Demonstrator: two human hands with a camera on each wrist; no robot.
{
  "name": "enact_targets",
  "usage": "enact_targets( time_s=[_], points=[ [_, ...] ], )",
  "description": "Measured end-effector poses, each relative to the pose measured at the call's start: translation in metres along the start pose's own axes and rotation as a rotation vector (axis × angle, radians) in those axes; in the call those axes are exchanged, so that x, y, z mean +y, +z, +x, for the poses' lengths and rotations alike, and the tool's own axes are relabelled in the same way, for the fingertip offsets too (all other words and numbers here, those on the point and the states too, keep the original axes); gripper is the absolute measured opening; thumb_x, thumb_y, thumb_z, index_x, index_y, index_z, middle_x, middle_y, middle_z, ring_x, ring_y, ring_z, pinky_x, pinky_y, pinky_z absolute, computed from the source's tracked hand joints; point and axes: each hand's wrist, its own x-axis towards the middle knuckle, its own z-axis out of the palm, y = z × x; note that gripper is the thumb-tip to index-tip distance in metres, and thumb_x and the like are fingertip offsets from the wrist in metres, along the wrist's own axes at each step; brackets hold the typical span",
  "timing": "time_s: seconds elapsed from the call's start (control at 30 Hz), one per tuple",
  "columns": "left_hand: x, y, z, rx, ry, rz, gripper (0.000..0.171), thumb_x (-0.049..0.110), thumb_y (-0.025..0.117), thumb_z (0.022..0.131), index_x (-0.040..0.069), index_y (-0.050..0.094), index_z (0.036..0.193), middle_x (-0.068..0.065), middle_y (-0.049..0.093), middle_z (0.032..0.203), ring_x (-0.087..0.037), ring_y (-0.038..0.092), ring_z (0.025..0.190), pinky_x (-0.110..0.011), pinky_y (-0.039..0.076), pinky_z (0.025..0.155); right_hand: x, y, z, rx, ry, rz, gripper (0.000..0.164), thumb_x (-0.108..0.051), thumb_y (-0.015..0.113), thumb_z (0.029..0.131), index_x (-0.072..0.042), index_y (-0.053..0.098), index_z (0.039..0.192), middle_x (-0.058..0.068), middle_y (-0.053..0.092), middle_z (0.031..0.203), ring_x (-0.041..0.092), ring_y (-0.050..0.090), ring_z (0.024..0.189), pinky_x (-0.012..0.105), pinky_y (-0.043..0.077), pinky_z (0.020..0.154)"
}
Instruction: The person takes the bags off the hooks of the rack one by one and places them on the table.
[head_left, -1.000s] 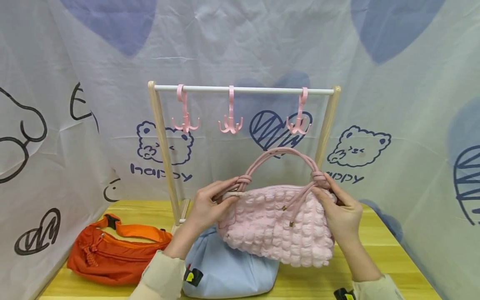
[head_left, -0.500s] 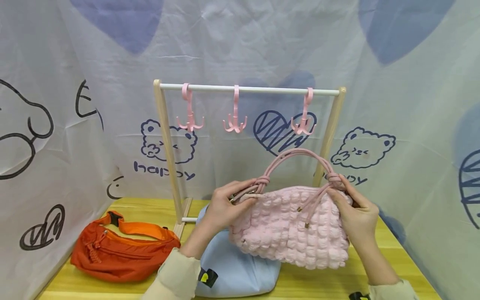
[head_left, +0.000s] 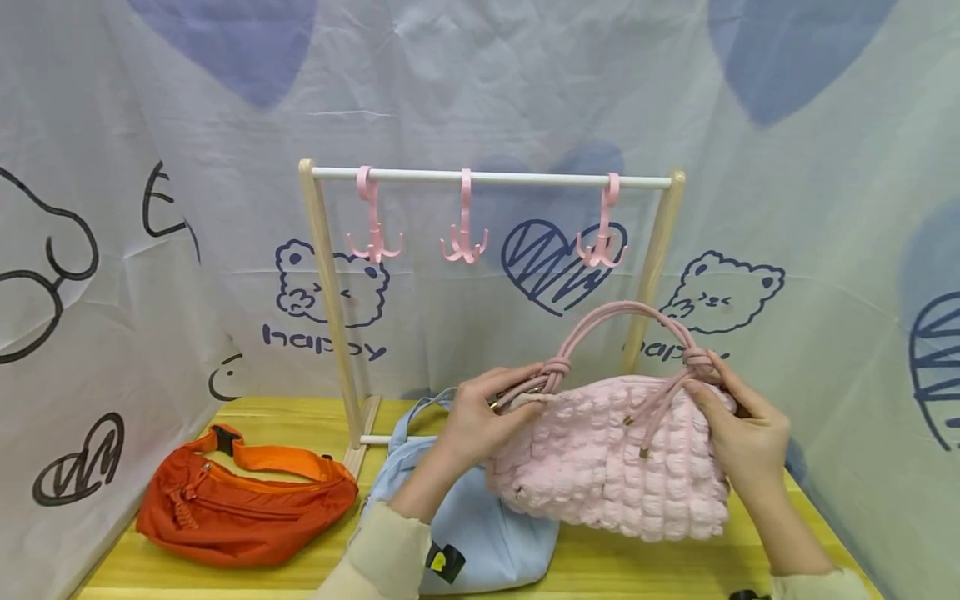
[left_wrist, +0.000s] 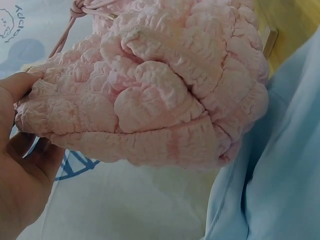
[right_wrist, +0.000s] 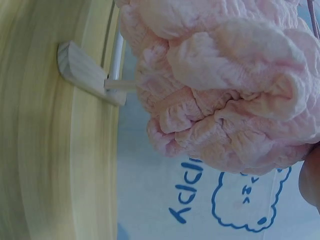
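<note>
A puffy pink handbag (head_left: 611, 462) is held up over the right part of the table, its corded handle (head_left: 626, 308) arching upward. My left hand (head_left: 487, 417) pinches the bag's upper left corner beside the handle knot. At the upper right corner, my right hand (head_left: 750, 437) grips it with the thumb in front, near the other knot. The left wrist view shows the left thumb and fingers around one end of the pink fabric. In the right wrist view only a bit of the right hand (right_wrist: 311, 177) shows at the edge.
Behind stands a wooden rack with a white rail (head_left: 540, 178). Three pink hooks hang from it, including a left hook (head_left: 375, 242), a middle hook (head_left: 465, 242) and a right hook (head_left: 602, 242). A light blue bag (head_left: 487, 533) and an orange waist bag (head_left: 240, 508) lie on the table (head_left: 630, 575).
Both hands have carried the pink handbag to the right, uncovering more of the light blue bag and its strap. Their hold on the corners looks the same.
</note>
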Motion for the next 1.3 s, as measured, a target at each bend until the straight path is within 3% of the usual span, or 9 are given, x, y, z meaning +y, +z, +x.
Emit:
enact_targets(
  time_s=[0.1, 0.4, 0.53, 0.77, 0.87, 1.17, 1.3],
  points=[
    [0.002, 0.007, 0.001, 0.004, -0.024, -0.018, 0.048, 0.007, 0.084, 0.087, 0.010, 0.072, 0.133, -0.007, 0.075, 0.118, -0.016, 0.068, 0.100, -0.024, 0.056, 0.077, 0.001, -0.005, 0.000, 0.028, 0.006, -0.037, 0.048, 0.022, 0.073, 0.083, 0.009, 0.067, 0.129, -0.004, 0.078, 0.114, 0.003, 0.074, 0.099, 0.013, 0.056, 0.082],
    [0.005, 0.030, 0.004, -0.013, -0.087, -0.037, 0.047, 0.011, 0.084, 0.088, 0.015, 0.073, 0.133, -0.004, 0.075, 0.116, -0.013, 0.067, 0.097, -0.024, 0.055, 0.077, 0.007, -0.026, 0.003, 0.020, -0.061, 0.080, 0.046, 0.029, 0.068, 0.082, 0.019, 0.062, 0.126, 0.006, 0.077, 0.116, 0.009, 0.075, 0.102, 0.016, 0.057, 0.085],
    [0.006, 0.041, 0.004, -0.026, -0.132, -0.057, 0.046, 0.011, 0.084, 0.089, 0.016, 0.073, 0.133, -0.002, 0.075, 0.119, -0.011, 0.068, 0.101, -0.023, 0.056, 0.079, 0.010, -0.037, 0.003, 0.036, -0.045, -0.007, 0.045, 0.027, 0.070, 0.082, 0.017, 0.064, 0.126, 0.000, 0.078, 0.113, 0.005, 0.074, 0.102, 0.014, 0.056, 0.083],
    [0.006, 0.062, 0.002, -0.035, -0.206, -0.127, 0.046, 0.013, 0.083, 0.089, 0.018, 0.073, 0.134, -0.002, 0.074, 0.121, -0.010, 0.068, 0.103, -0.024, 0.057, 0.082, 0.011, -0.056, 0.005, 0.038, -0.024, -0.316, 0.048, 0.023, 0.074, 0.082, 0.008, 0.069, 0.127, -0.020, 0.075, 0.109, -0.004, 0.072, 0.099, 0.010, 0.054, 0.080],
    [0.006, 0.071, 0.001, -0.036, -0.236, -0.159, 0.046, 0.014, 0.083, 0.090, 0.018, 0.072, 0.134, -0.001, 0.073, 0.122, -0.009, 0.067, 0.104, -0.024, 0.058, 0.082, 0.012, -0.063, 0.006, 0.038, 0.005, -0.398, 0.048, 0.018, 0.077, 0.083, 0.003, 0.071, 0.128, -0.026, 0.073, 0.109, -0.008, 0.070, 0.100, 0.009, 0.053, 0.080],
    [0.004, 0.098, -0.001, -0.012, -0.331, -0.262, 0.044, 0.013, 0.083, 0.089, 0.018, 0.074, 0.132, -0.005, 0.074, 0.125, -0.005, 0.067, 0.099, -0.019, 0.057, 0.076, 0.013, -0.082, 0.013, 0.040, 0.105, -0.504, 0.047, 0.009, 0.082, 0.084, -0.003, 0.073, 0.128, -0.035, 0.068, 0.104, -0.017, 0.064, 0.099, 0.003, 0.049, 0.080],
    [0.004, 0.112, -0.003, -0.002, -0.384, -0.293, 0.045, 0.015, 0.084, 0.089, 0.022, 0.074, 0.132, 0.002, 0.073, 0.127, -0.003, 0.066, 0.103, -0.019, 0.057, 0.081, 0.013, -0.091, 0.016, 0.024, 0.137, -0.549, 0.045, 0.002, 0.083, 0.086, -0.008, 0.073, 0.129, -0.038, 0.066, 0.104, -0.021, 0.061, 0.096, 0.001, 0.048, 0.078]
  ],
)
